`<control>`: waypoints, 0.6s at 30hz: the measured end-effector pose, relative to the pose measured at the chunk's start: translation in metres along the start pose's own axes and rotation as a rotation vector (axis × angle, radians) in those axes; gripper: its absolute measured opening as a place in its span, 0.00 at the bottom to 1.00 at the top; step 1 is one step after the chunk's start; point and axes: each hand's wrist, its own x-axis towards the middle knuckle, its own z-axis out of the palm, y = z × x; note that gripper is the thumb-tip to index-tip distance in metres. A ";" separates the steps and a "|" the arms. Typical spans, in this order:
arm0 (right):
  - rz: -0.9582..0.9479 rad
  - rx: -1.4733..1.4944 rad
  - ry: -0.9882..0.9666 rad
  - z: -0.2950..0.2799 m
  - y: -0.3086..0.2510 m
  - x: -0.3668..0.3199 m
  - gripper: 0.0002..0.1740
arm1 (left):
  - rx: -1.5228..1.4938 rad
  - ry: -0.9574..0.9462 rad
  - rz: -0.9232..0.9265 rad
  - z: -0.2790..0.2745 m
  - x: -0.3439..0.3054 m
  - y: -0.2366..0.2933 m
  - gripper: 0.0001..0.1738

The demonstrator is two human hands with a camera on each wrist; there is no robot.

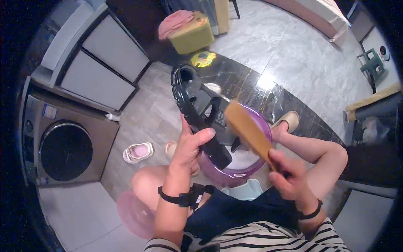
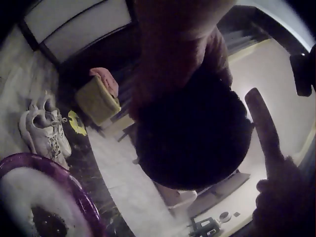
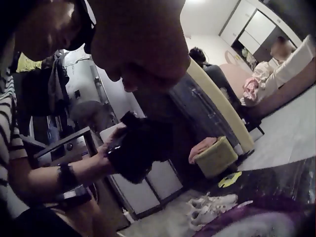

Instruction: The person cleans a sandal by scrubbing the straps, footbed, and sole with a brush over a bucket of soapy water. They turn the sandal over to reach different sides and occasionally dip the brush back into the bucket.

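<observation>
A black chunky-soled sandal (image 1: 189,101) is held up over the purple basin (image 1: 247,173), its sole edge tilted toward the left. My left hand (image 1: 187,145) grips it near the lower end, thumb across the sole. In the left wrist view the sandal (image 2: 195,136) is a dark silhouette. My right hand (image 1: 289,174) holds a wooden brush (image 1: 247,128) by its handle, its broad head beside the sandal's straps; its bristles are hidden. White suds (image 2: 29,190) fill the basin, with a dark patch among them in the left wrist view.
A pale blue basin (image 1: 247,191) stands below the purple one, and a pink bowl (image 1: 136,214) is by the left knee. White shoes (image 2: 44,128) stand behind the basin. A washing machine (image 1: 65,147) is at left, a yellow-green stool (image 1: 191,38) ahead. Another person (image 3: 276,64) is in the background.
</observation>
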 end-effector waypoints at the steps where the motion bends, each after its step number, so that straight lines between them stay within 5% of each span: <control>1: -0.020 -0.014 0.026 -0.005 -0.002 0.009 0.28 | -0.022 -0.025 -0.091 0.001 -0.002 0.006 0.48; 12: -0.151 -0.180 -0.173 -0.015 0.005 0.103 0.26 | -0.094 -0.300 -0.273 0.002 -0.001 -0.013 0.51; 18: -0.219 -0.558 -0.375 -0.023 0.004 0.098 0.25 | -0.149 -0.313 -0.281 -0.003 0.003 -0.016 0.46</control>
